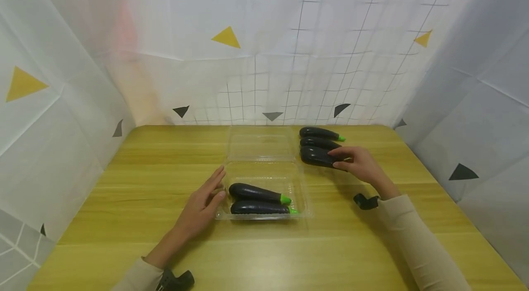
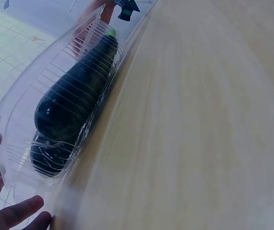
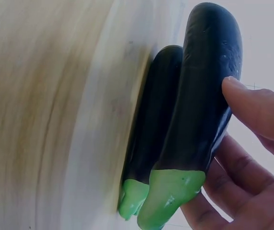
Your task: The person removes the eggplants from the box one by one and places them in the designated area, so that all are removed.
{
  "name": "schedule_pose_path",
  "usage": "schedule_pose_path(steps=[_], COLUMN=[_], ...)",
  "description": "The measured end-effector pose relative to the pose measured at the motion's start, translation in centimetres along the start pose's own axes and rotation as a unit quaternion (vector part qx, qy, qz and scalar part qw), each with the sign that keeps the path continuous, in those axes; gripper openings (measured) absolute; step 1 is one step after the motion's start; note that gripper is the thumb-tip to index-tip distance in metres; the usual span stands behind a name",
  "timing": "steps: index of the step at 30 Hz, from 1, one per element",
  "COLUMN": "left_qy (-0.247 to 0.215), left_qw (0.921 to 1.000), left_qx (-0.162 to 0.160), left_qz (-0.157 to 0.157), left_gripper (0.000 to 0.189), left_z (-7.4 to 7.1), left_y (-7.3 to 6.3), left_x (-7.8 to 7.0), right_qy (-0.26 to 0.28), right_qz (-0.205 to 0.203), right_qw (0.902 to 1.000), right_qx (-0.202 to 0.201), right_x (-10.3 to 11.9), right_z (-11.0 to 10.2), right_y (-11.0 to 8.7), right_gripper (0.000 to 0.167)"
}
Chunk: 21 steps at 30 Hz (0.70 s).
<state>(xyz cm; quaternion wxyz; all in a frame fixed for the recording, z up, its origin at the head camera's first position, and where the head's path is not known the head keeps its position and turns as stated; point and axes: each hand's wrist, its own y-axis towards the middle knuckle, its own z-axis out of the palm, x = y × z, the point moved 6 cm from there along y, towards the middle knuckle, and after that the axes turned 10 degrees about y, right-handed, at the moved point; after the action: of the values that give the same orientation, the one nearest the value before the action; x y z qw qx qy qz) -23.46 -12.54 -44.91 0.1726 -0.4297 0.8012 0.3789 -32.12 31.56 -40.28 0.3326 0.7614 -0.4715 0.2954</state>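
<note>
My right hand (image 1: 361, 165) pinches the nearest of three dark eggplants, its thumb on one side and fingers on the other. This held eggplant (image 3: 206, 96) has a light green stem end and overlaps another eggplant (image 3: 156, 110) in the right wrist view. A clear plastic clamshell box (image 1: 264, 170) stands mid-table, its lid (image 1: 262, 146) folded back flat. Inside lie two eggplants, a rear one (image 1: 254, 193) and a front one (image 1: 259, 207), stems to the right. My left hand (image 1: 200, 210) rests against the box's left side, fingers extended.
Two more eggplants, the farthest (image 1: 318, 132) and a middle one (image 1: 316, 142), lie at the back right of the wooden table (image 1: 165, 158). White patterned sheets (image 1: 198, 84) rise behind and at both sides. A black device (image 1: 365, 201) is on my right wrist.
</note>
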Motion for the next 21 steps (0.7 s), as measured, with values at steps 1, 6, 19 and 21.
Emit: schedule_pose_path(steps=[1, 6, 19, 21], left_qy=[0.0, -0.003, -0.006, -0.007], left_qw=[1.0, 1.0, 1.0, 1.0], left_qx=[0.0, 0.001, 0.001, 0.001], left_qz=[0.001, 0.002, 0.0, 0.001], left_gripper=[0.056, 0.056, 0.056, 0.056], left_z=[0.0, 0.1, 0.0, 0.0], left_y=[0.0, 0.0, 0.0, 0.0], left_x=[0.0, 0.2, 0.0, 0.0], right_qy=[-0.001, -0.008, -0.014, -0.016], right_qz=[-0.001, -0.008, -0.005, -0.003], right_qw=[1.0, 0.9999, 0.9999, 0.9999], right_qx=[0.0, -0.001, -0.002, -0.002], right_x=[-0.1, -0.8, -1.9, -2.1], right_z=[0.0, 0.3, 0.5, 0.5], right_y=[0.0, -0.1, 0.1, 0.1], right_gripper=[0.031, 0.03, 0.03, 0.03])
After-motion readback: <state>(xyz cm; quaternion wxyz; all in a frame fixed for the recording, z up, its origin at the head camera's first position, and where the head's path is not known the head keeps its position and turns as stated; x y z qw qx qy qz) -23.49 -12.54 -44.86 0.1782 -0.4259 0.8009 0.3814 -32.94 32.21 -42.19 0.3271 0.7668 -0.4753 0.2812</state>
